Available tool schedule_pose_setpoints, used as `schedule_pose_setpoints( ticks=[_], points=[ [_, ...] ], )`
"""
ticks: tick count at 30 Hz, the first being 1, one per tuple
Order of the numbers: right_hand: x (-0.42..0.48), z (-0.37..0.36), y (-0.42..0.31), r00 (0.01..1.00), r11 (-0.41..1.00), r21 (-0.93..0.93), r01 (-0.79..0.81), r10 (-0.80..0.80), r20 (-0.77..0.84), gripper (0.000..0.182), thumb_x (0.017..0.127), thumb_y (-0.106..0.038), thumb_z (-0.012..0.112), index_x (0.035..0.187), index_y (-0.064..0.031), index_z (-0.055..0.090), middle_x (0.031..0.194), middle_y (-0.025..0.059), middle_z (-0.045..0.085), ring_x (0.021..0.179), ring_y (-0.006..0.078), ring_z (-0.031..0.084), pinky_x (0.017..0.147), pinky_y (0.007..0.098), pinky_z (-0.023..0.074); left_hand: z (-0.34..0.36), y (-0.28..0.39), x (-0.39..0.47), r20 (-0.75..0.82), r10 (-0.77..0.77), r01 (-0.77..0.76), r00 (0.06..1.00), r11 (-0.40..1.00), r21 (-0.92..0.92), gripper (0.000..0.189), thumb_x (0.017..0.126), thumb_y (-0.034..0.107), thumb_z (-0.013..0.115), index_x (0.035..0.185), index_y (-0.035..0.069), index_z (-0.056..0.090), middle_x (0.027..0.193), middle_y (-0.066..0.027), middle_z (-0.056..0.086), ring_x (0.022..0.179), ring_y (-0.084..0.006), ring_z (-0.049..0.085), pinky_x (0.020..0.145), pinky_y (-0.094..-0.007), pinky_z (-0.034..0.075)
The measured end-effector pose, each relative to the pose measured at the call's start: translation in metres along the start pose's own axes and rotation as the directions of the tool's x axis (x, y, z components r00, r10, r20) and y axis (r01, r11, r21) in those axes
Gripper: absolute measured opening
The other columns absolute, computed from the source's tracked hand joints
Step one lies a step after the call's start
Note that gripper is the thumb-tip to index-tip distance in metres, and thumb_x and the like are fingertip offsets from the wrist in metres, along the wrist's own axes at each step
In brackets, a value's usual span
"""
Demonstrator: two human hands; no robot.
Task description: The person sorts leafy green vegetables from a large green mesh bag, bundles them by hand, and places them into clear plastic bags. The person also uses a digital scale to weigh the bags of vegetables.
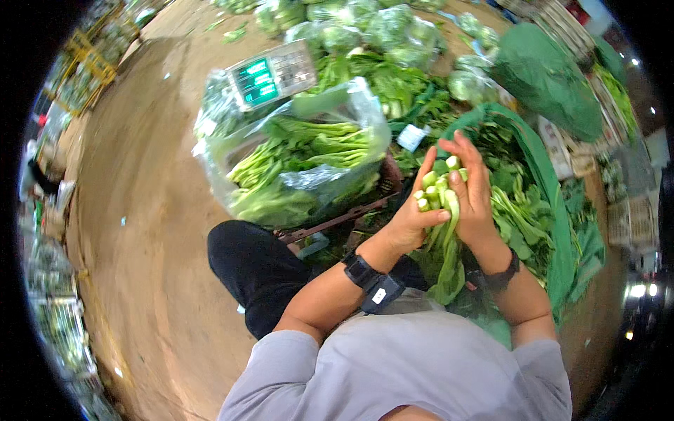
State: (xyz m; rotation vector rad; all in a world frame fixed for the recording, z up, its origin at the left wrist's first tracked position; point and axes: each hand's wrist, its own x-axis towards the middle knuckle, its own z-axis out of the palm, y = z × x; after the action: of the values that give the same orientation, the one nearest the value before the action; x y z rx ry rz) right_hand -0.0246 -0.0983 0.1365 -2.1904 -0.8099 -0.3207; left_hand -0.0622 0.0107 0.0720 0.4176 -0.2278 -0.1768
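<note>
Between my two hands I hold a bunch of leafy green vegetables [434, 190], its pale cut stem ends up and its leaves hanging down. My left hand [416, 210] wraps it from the left, and my right hand [471, 189] presses on its right side with the fingers stretched upward. To the left, similar stalks [310, 147] lie in an open clear plastic bag [376, 105]. On the right stands an open green mesh sack [558, 226] with loose leafy greens [518, 210] inside, close to my right hand.
A scale's lit display unit [274, 73] stands behind the clear bag. Beyond are piled leafy greens [389, 79] and several plastic-bagged vegetables [368, 29]. A full green sack [547, 79] lies at the back right. My bent knee [247, 263] is left of a reddish bar [342, 216].
</note>
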Motion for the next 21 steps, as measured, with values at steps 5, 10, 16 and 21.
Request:
schedule_pose_setpoints(
  ticks=[5,10,16,21],
  points=[
    [0.048,0.025,-0.04,0.992,0.956,0.291,-0.034,-0.003,0.127,0.054,0.099,-0.039,0.037,0.141,-0.0062,0.033,0.138,0.0174,0.043,0.132,0.0319,0.035,0.11,0.0408,0.0237,-0.007,0.051,-0.004,-0.007,0.263,-0.261,0.965,0.961,0.091,0.107,0.072,0.018,0.078,0.151,0.021,0.005,0.138,-0.0079,0.04,0.121,-0.0217,0.046,0.102,-0.0351,0.037],
    [0.081,0.062,-0.069,0.973,0.92,0.393,-0.005,-0.086,0.213,0.066,0.097,-0.047,0.039,0.144,-0.0025,0.024,0.143,0.0225,0.032,0.135,0.035,0.027,0.111,0.0413,0.0215,-0.014,0.099,-0.025,-0.245,0.362,-0.365,0.899,0.93,0.037,0.094,0.075,0.014,0.071,0.149,0.026,0.013,0.134,-0.0099,0.043,0.12,-0.0266,0.048,0.101,-0.0403,0.043],
    [0.079,0.086,-0.084,0.841,0.945,0.307,0.108,-0.252,0.479,0.126,0.061,-0.042,0.084,0.148,-0.0042,0.001,0.141,0.0287,0.033,0.128,0.0432,0.039,0.106,0.0452,0.0332,-0.009,0.158,-0.05,-0.291,0.572,-0.489,0.767,0.814,0.313,0.098,0.074,0.008,0.072,0.148,0.021,0.011,0.128,-0.0113,0.048,0.115,-0.0268,0.052,0.099,-0.0404,0.043],
    [0.116,0.129,-0.072,0.794,0.89,0.45,-0.078,-0.218,0.568,0.116,0.063,-0.023,0.084,0.146,-0.0015,0.005,0.133,0.0208,0.046,0.121,0.0345,0.049,0.102,0.0393,0.0389,0.005,0.203,-0.044,-0.157,0.618,-0.479,0.77,0.724,0.497,0.115,0.075,0.013,0.075,0.148,0.017,-0.014,0.133,-0.0171,0.042,0.12,-0.0284,0.048,0.101,-0.0393,0.04]
  ],
)
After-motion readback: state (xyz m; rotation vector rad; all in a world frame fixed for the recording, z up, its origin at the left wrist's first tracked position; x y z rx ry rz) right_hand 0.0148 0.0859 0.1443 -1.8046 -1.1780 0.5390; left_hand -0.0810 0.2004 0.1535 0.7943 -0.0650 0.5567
